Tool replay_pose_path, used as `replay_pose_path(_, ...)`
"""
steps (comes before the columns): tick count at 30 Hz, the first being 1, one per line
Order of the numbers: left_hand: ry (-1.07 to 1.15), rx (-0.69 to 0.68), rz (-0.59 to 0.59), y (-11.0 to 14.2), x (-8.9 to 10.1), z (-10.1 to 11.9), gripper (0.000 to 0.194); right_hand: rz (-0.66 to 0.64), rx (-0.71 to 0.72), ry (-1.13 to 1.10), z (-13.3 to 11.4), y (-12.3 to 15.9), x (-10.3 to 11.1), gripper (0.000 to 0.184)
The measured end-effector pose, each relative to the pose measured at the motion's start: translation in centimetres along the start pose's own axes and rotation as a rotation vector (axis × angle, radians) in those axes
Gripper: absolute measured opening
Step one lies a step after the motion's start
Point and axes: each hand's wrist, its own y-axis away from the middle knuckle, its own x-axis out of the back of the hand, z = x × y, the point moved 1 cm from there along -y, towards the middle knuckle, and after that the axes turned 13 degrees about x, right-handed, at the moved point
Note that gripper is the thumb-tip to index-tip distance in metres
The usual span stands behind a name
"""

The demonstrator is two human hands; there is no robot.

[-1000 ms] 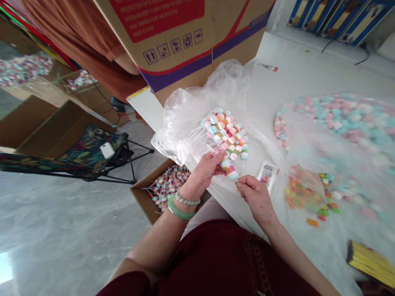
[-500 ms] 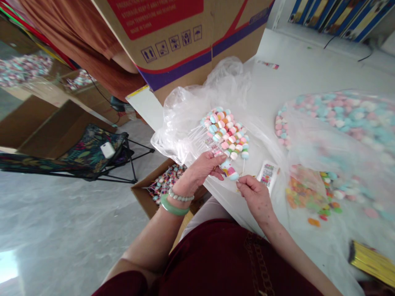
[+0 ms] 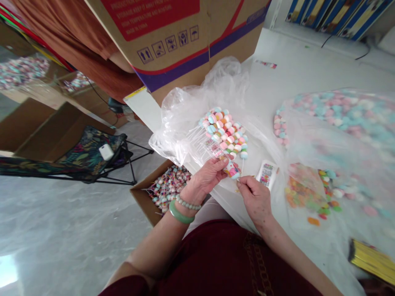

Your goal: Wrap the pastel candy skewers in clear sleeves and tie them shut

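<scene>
My left hand (image 3: 210, 176) is shut on a wrapped marshmallow skewer (image 3: 231, 169), its colored end showing past my fingers. My right hand (image 3: 254, 198) pinches a thin gold strip (image 3: 238, 187) right below that skewer, and the fingers hide most of the strip. Behind my hands, a heap of pastel marshmallow skewers (image 3: 224, 131) lies on a crumpled clear plastic bag (image 3: 182, 123). A small printed label strip (image 3: 267, 174) lies just beyond my right hand.
A cardboard box of finished skewers (image 3: 168, 191) sits below the table's edge at left. Loose marshmallows (image 3: 339, 113) and colored gummy candies (image 3: 304, 193) lie under clear plastic at right. Gold strips (image 3: 372, 261) lie at lower right. A large carton (image 3: 173, 41) overhangs the table's far side.
My left hand has shifted slightly lower and to the right, carrying the skewer. My right hand stays close beneath it, still pinching the strip.
</scene>
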Motion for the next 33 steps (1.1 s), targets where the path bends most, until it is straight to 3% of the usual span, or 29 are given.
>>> replay_pose_path(7, 0.086, -0.085, 0.081, -0.5, -2.1, -3.2, 0.026, 0.106, -0.025, -0.081, 0.1, -0.7, -0.9, 0.021)
replay_pose_path(13, 0.091, -0.076, 0.157, -0.5, -1.5, -1.7, 0.031, -0.019, -0.076, -0.165, 1.3, -0.2, 0.1, 0.018)
replay_pose_path(17, -0.117, -0.067, 0.154, -0.4, -1.5, -1.7, 0.03, 0.026, -0.121, -0.157, 1.8, 0.0, 0.2, 0.017)
replay_pose_path(19, -0.139, -0.028, 0.146, -0.3, -1.8, -2.5, 0.027, 0.077, -0.109, -0.143, 1.8, -0.3, -0.1, 0.029)
replay_pose_path(22, -0.054, 0.067, 0.073, -0.1, -2.4, -4.0, 0.027, 0.079, -0.052, -0.109, 1.6, -0.5, -0.5, 0.042)
replay_pose_path(27, -0.013, 0.162, -0.063, 1.2, -2.4, -4.6, 0.023, 0.105, 0.191, -0.011, 1.7, 0.1, -0.2, 0.025)
replay_pose_path(29, -0.028, 0.164, -0.096, 1.7, -2.0, -4.2, 0.037, 0.103, 0.261, 0.03, 1.7, 0.5, 0.1, 0.022)
replay_pose_path(31, -0.039, 0.13, -0.067, 2.0, -1.4, -4.0, 0.039, 0.068, 0.311, 0.043, 1.5, 1.0, 0.2, 0.021)
replay_pose_path(33, -0.042, 0.063, 0.056, 2.0, -1.0, -4.1, 0.035, 0.025, 0.382, 0.097, 0.9, 1.5, -0.1, 0.021)
